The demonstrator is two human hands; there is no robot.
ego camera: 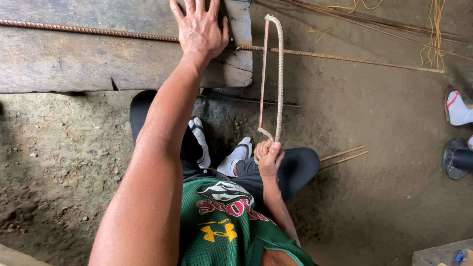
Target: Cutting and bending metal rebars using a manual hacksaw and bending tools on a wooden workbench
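Observation:
My left hand (199,29) lies flat with fingers spread on a long ribbed steel bar (345,58), pressing it against a worn wooden bench (74,59). The bar sticks out past the bench's right end over the dirt floor. My right hand (268,156) grips the handle end of a hacksaw (280,74) whose bow is bent from ribbed bar. The saw's thin blade (263,74) crosses the long bar just right of the bench edge. My feet in white socks and sandals (236,155) are below the bench.
Two short rod offcuts (343,156) lie on the dirt at right. More rods and yellowish wire (433,29) lie at the top right. Another person's foot (458,109) and a dark round base (456,157) are at the right edge. A wooden block corner (443,252) sits bottom right.

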